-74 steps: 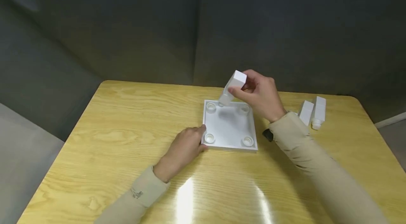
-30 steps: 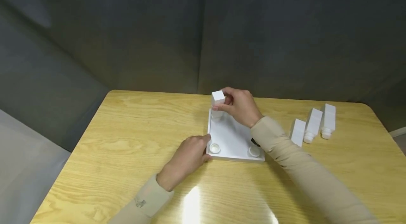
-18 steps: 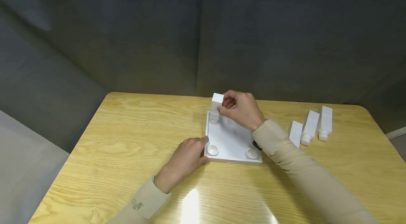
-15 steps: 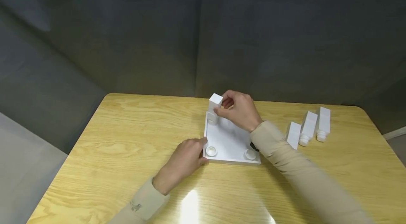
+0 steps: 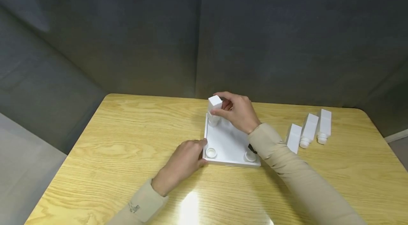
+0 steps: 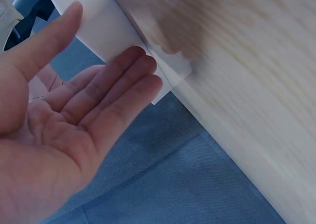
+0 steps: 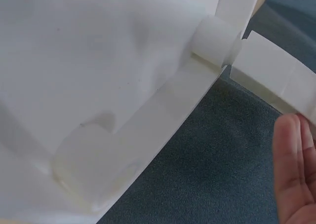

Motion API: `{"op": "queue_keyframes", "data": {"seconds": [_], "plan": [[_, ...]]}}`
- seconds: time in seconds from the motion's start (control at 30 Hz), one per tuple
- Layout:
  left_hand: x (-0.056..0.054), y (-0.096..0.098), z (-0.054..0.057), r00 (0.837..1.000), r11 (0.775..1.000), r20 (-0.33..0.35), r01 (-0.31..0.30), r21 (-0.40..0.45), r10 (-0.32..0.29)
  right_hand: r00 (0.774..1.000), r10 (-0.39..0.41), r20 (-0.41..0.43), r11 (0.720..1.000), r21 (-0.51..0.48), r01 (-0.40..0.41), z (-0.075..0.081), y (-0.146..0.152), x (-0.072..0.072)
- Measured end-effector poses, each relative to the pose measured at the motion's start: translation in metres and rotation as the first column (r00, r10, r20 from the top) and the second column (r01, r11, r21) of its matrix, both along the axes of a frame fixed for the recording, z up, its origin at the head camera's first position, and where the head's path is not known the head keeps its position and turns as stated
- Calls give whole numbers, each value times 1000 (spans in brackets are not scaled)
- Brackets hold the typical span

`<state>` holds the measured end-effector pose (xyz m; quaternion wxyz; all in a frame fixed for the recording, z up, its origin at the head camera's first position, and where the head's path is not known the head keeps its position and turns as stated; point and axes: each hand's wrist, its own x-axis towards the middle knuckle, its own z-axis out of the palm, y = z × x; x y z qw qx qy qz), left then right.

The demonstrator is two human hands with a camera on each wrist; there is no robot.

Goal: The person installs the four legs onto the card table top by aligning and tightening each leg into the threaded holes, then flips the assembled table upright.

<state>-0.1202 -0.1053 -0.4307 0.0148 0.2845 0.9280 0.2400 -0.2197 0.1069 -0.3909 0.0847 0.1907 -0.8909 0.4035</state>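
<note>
while the left hand (image 5: 185,157) rests uncurled against the tray (image 5: 227,143), the right hand (image 5: 239,112) pinches 1 white block (image 5: 214,103).

Right hand (image 7: 295,172) touches a white block (image 7: 271,71) — its end at the corner ring (image 7: 212,40) of a white tray (image 7: 64,61)

White square shallow tray (image 5: 227,142), raised round corner sockets (image 5: 211,153); white square-section post (image 5: 211,106).
Tray flat near wooden desk's (image 5: 127,140) far edge; post near-upright, lower end at tray's far-left socket, seating unclear.
</note>
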Motion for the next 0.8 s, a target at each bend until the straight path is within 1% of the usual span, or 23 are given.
{"op": "queue_keyframes", "data": {"seconds": [0.17,0.3,0.5,0.6,0.8], "plan": [[0,1,0,1000,1000,14,-10,3,10,1000,-10,7,1000,-3,10,1,1,1],[-1,1,1,1000,1000,12,-18,3,18,1000,-10,13,999,-35,11,1,2,0],[-2,0,2,1000,1000,7,-24,-1,24,997,-35,69,998,-41,38,3,0,-1],[-2,-1,2,1000,1000,7,-23,-2,23,995,-32,91,998,-44,36,2,-1,-2],[-2,-1,2,1000,1000,9,-13,6,13,999,-8,48,1000,-21,9,-1,-3,-3]]}}
